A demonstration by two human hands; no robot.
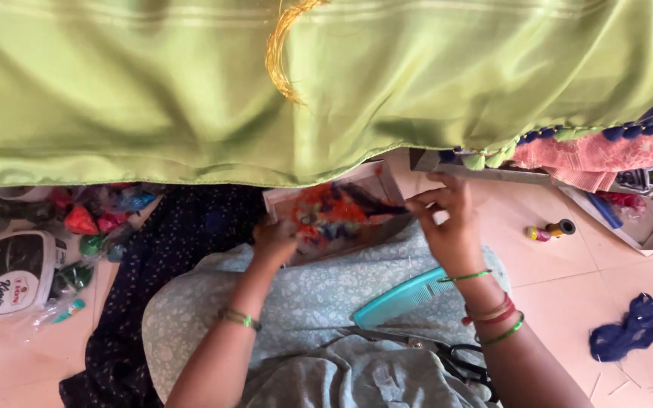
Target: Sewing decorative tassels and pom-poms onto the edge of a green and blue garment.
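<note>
White plastic tub [15, 273], far left on the floor, beside bagged coloured items [88, 219]. Left hand [273, 240]: grip closed on the near-left edge of the tray of mixed coloured threads [334, 213], which rests on the lap below the green cloth [190, 91]. Right hand [447, 227]: fingers pinched at the tray's right edge; what they hold cannot be told. Teal comb [402, 298] on lap. Thread spool [549, 230], blue yarn [640, 325], floor right.

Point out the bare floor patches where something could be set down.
Bare tile lies right of the right hand, bordered by the small thread spool, the dark blue yarn bundle and the flat cardboard box. A smaller patch sits below the white plastic tub. The left is crowded with coloured packets.
</note>
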